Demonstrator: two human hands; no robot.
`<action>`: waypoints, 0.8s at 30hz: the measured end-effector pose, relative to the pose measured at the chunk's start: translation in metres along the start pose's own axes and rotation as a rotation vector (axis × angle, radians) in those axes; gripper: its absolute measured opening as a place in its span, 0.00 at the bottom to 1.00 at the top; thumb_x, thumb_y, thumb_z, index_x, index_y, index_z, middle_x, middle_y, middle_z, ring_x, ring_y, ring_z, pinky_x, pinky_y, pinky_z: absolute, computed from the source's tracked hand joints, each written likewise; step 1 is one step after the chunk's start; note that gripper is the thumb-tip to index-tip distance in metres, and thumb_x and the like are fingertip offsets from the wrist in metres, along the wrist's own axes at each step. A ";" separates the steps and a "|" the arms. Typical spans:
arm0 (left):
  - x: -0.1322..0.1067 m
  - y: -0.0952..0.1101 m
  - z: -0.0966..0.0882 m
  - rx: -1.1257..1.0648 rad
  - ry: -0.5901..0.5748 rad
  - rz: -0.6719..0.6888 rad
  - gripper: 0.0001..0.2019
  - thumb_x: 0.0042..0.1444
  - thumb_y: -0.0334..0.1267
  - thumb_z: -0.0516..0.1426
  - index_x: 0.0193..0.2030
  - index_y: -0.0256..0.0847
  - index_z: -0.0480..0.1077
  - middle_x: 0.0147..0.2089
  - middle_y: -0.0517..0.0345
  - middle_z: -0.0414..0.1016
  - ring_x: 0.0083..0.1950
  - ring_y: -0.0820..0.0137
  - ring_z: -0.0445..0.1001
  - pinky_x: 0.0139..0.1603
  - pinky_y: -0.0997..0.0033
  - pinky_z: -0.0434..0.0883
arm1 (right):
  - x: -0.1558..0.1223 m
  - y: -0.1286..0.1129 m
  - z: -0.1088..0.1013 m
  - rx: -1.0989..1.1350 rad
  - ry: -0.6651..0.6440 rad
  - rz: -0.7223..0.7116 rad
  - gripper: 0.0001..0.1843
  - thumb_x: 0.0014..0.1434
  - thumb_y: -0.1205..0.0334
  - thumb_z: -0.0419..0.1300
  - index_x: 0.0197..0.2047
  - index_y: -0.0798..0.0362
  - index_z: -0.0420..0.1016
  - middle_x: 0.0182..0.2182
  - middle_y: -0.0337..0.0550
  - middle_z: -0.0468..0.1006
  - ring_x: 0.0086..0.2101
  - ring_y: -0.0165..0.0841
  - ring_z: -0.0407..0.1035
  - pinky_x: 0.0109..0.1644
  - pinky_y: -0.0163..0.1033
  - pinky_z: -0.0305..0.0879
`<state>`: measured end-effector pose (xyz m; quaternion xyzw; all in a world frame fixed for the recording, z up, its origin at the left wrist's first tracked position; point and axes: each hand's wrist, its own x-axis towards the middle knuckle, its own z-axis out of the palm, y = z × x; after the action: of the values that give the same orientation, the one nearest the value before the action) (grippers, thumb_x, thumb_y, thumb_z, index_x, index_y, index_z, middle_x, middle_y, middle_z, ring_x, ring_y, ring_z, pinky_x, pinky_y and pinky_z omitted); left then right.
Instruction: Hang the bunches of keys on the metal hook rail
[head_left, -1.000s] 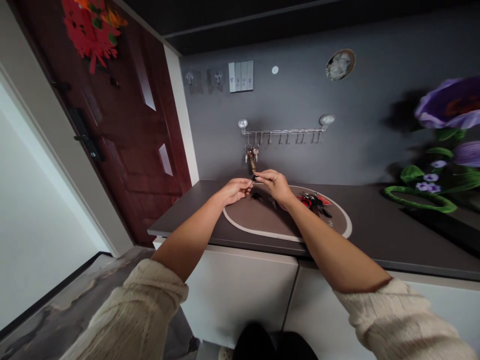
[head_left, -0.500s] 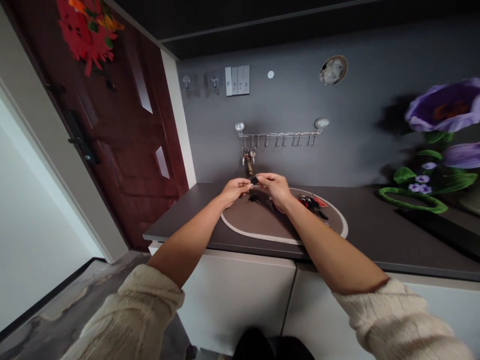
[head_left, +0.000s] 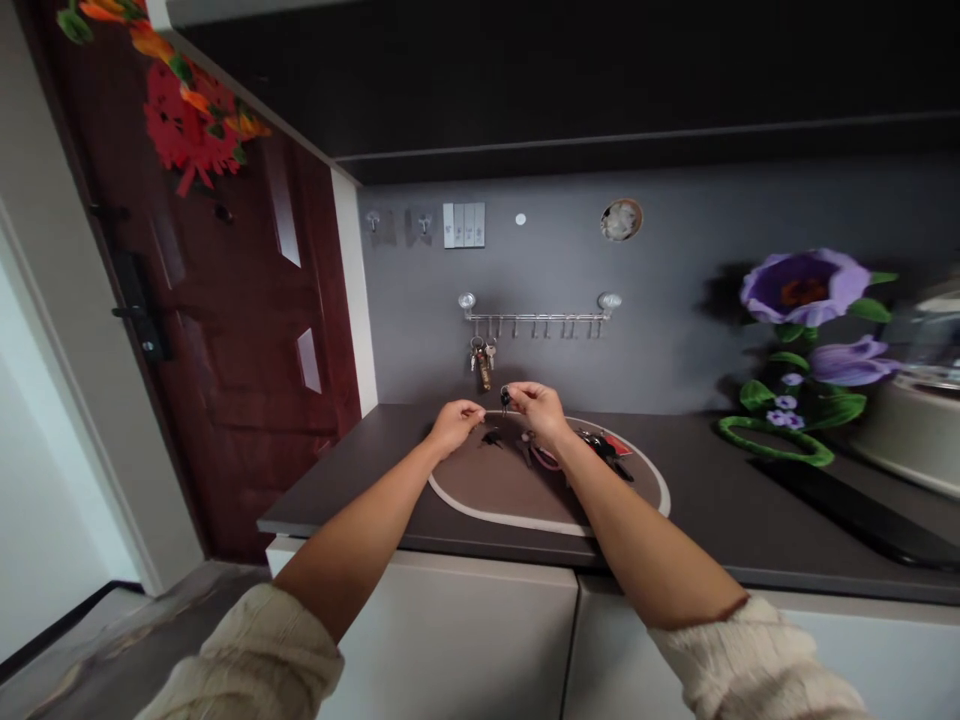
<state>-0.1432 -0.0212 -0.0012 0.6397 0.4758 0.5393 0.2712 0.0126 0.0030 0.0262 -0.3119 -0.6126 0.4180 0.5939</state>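
My right hand (head_left: 541, 410) pinches a small black-headed key (head_left: 505, 400) on a ring, held up above the brown oval mat (head_left: 495, 495). To its left, my left hand (head_left: 454, 426) has its fingers drawn together over the mat's left side, apart from the key, with nothing visible in them. A dark key (head_left: 491, 438) lies on the mat between the hands. Beneath my right hand are more keys with a pinkish loop (head_left: 546, 458), partly covered. Right of my wrist lies a bunch of keys (head_left: 600, 445) with a red tag (head_left: 619, 445).
On the wall, a clear hook rail (head_left: 536, 318) carries a hanging key bunch (head_left: 483, 362) at its left end. A dark cabinet (head_left: 570, 80) overhangs the counter (head_left: 337, 480). Purple flowers (head_left: 810, 290) and a long black object (head_left: 855, 510) are at right; a red door (head_left: 232, 380) is left.
My hands have moved apart. The left has let go of the black-headed key and drawn left; the right holds it up alone. The view has tilted upward.
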 end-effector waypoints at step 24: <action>0.004 -0.010 0.006 0.051 0.110 -0.029 0.08 0.45 0.39 0.53 0.26 0.36 0.70 0.22 0.59 0.68 0.24 0.76 0.63 0.27 0.75 0.60 | 0.125 -0.015 0.027 -0.375 0.398 -0.237 0.09 0.43 0.63 0.54 0.27 0.58 0.73 0.24 0.43 0.74 0.26 0.29 0.67 0.37 0.36 0.63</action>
<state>-0.1407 -0.0132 -0.0094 0.6089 0.5126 0.5575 0.2360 -0.0249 0.1028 0.0992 -0.4181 -0.5827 0.1559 0.6793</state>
